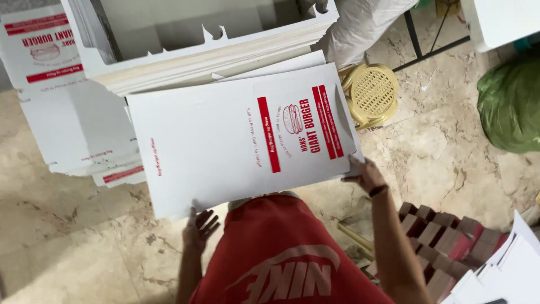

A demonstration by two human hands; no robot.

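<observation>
The left hand (199, 226) is touching the near left corner of the flat box blank (236, 138), with its fingers spread open under the edge, supporting more than gripping. The right hand (367, 174) is pinching the near right corner of the same blank, thumb on top, fingers below; a dark band is sitting on its wrist.

The blank is lying in front of the person, reaching away from both hands toward the stack (208, 53) of other white blanks, and it is partly resting on that stack. Its red printed panel is near the right hand.

To handle the sheet well, I think both hands should be keeping the two corners level, so that the thin cardboard is not bending in the middle. The open left hand is giving less control, so a firmer pinch there would probably be helping.

Around it, more printed blanks (67, 112) are lying on the marble floor (84, 247) to the left. A yellow stool (371, 93) is standing just beyond the right corner. A green bag (512, 104) is further right, and red trays (444, 242) are lying beside the right arm.
</observation>
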